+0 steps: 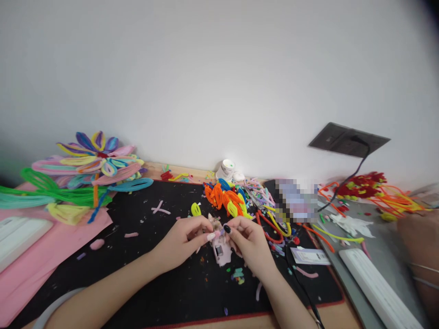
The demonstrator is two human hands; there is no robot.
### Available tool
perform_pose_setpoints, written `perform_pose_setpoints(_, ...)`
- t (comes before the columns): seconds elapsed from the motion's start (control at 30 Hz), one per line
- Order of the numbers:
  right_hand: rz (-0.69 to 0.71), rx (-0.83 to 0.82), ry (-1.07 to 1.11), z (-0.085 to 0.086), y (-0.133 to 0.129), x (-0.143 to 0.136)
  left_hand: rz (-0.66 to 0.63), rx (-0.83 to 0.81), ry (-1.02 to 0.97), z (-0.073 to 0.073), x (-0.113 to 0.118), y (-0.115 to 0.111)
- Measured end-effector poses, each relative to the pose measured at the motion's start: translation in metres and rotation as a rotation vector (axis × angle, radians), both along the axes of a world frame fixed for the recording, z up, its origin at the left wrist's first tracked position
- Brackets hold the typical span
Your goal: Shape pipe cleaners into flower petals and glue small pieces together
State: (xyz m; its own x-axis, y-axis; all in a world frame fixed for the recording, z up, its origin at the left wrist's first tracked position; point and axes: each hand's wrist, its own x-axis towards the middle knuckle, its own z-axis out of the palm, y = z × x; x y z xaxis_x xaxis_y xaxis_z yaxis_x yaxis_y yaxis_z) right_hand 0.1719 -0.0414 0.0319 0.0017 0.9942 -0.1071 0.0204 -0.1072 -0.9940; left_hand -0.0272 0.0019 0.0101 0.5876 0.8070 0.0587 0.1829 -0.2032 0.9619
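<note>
Near the middle of the black mat [147, 278], my left hand [188, 237] and my right hand [245, 240] meet fingertip to fingertip. Both are closed in a pinch at a small pinkish-purple piece [219, 233], too small to make out well. Directly beneath the fingers a small pale pink item [222, 256] with a dark square lies on the mat. Just beyond the hands are orange fuzzy loops [224, 198] and a yellow-green loop piece [195, 209].
A multicoloured fuzzy flower [101, 155] and pink sheets [44, 256] are at left. White cups [226, 168] stand by the wall. At right are a white bar-shaped object [377, 288], a black cable [353, 173], red-yellow fuzzy pieces [363, 186] and another person's hand [418, 237].
</note>
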Motion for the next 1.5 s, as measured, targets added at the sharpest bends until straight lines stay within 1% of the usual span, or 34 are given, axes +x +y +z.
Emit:
perform_pose_setpoints(0.17,-0.007,-0.007,0.024,0.0027,0.0003,-0.0017,0.012,0.02,0.03,0.0041,0.0021,-0.0008)
perform_pose_setpoints(0.4,-0.022,0.002,0.06,0.0044,0.0004,-0.0039,0.072,-0.056,-0.028,0.0016,0.0029,-0.0026)
perform_pose_setpoints(0.6,-0.013,-0.011,0.11,0.0036,-0.0002,-0.0043,0.069,0.059,0.0,0.0017,0.0029,-0.0013)
perform_pose_setpoints(0.8,-0.011,-0.02,0.126,0.0023,0.0005,-0.0046,0.055,-0.031,-0.034,0.0015,0.0035,-0.002)
perform_pose_setpoints(0.97,-0.006,-0.011,0.124,-0.0002,0.0013,-0.0049,0.063,-0.049,-0.034,0.0036,0.0038,-0.0021)
perform_pose_setpoints(1.1,-0.007,0.056,0.044,-0.0001,0.0006,-0.0031,0.067,-0.086,-0.048,0.0051,0.0041,-0.0021)
perform_pose_setpoints(1.23,-0.039,0.173,-0.122,0.0009,0.0003,0.0013,0.085,-0.143,-0.068,0.0056,0.0043,-0.002)
perform_pose_setpoints(1.37,-0.084,0.253,-0.267,0.0007,-0.0014,0.0046,0.121,-0.193,-0.104,0.0045,0.0043,-0.0014)
perform_pose_setpoints(1.5,-0.102,0.4,-0.386,-0.0001,-0.0045,0.0042,0.156,-0.228,-0.156,0.0029,0.0049,-0.0002)
